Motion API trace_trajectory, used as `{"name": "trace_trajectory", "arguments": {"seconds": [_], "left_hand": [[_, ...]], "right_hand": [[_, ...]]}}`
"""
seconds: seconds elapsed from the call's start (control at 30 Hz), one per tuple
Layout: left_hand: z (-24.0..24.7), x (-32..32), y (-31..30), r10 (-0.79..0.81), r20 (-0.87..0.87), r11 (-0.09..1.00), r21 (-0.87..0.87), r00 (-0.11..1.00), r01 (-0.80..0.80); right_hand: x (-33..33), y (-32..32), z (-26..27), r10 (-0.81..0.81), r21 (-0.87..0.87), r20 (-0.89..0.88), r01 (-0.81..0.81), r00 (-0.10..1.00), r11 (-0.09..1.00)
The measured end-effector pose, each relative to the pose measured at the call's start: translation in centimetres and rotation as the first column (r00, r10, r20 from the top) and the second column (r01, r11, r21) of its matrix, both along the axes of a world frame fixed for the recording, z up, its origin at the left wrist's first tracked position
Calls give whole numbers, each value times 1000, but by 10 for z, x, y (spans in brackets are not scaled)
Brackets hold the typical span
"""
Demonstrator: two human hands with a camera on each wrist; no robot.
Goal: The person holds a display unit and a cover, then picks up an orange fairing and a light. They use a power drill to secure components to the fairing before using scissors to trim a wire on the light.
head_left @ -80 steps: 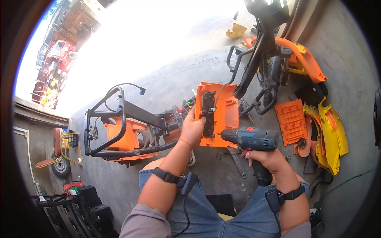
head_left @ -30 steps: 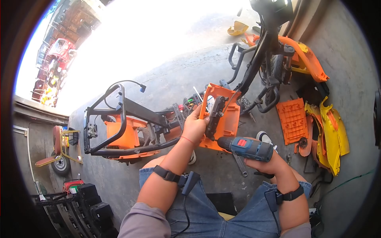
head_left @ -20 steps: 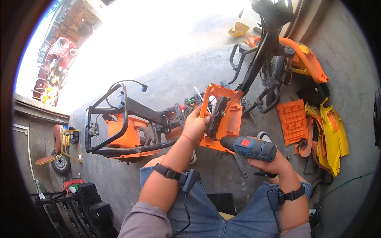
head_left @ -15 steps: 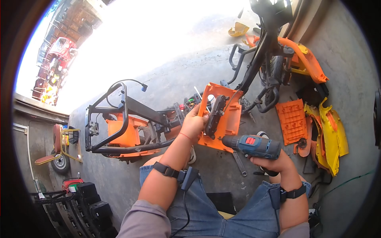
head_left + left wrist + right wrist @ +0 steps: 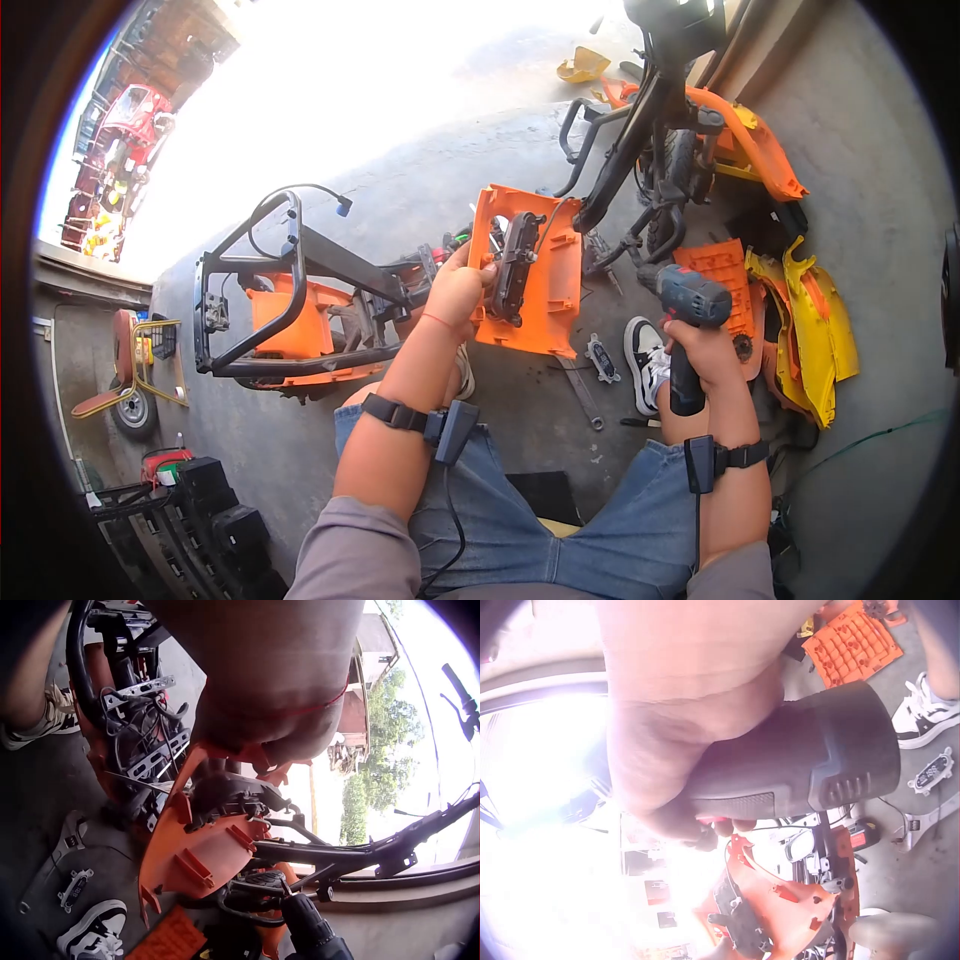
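Grey concrete floor [image 5: 250, 440] spreads through the room, bright glare flooding in at the upper left, where a red vehicle [image 5: 138, 110] stands outside. A black frame [image 5: 345, 268] lies to the left; a black column [image 5: 640, 130] rises at the upper right. Yellow panels [image 5: 825, 330] lean in a heap at the right beside an orange grid [image 5: 715, 268]. Near the person's shoe [image 5: 645, 360], a wrench [image 5: 582, 393] and a small meter [image 5: 602, 358] rest on the floor.

Between frame and column, above the floor, the left hand [image 5: 458, 292] holds an orange panel [image 5: 553, 290] by its near left edge, fingers clamped on it with the thumb on the inner face. A black part [image 5: 516, 270] sits on that face, beside the thumb. The right hand [image 5: 703, 352] grips a drill [image 5: 690, 295], its fingers wrapped round the handle, the tool apart from the panel.

The left wrist view adds trees [image 5: 382, 757] beyond the opening, a handlebar [image 5: 461, 697] and the drill's bit [image 5: 286, 888], which the head view hardly shows. It also shows digits on the meter. The right wrist view brings the drill's rear end close, though glare there makes the fingertips hard to read.
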State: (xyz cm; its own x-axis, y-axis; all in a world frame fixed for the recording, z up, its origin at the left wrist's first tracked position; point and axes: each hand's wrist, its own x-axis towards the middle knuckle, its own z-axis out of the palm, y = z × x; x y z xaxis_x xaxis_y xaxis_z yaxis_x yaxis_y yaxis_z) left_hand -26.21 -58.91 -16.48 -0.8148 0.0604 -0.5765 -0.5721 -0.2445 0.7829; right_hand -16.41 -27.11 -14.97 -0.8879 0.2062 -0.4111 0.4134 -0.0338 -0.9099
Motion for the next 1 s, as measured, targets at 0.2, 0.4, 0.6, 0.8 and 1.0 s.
{"name": "trace_trajectory", "arguments": {"seconds": [0.2,0.4,0.6,0.8,1.0], "left_hand": [[-4,-6,-10,45,-4,995,92,999,-44],[16,-7,-7,93,-50,992,90,994,-88],[21,-8,-4,114,-29,991,80,993,-111],[10,-8,-3,76,-33,996,46,997,-74],[6,-12,5,-19,-21,999,29,1000,20]], "right_hand": [[17,-16,-76,293,383,353,-423,888,821],[46,-66,-163,381,285,812,-871,441,400],[108,-133,-260,295,320,827,-832,479,453],[160,-152,-289,268,472,701,-711,661,520],[150,-124,-314,142,470,682,-578,718,667]]}}
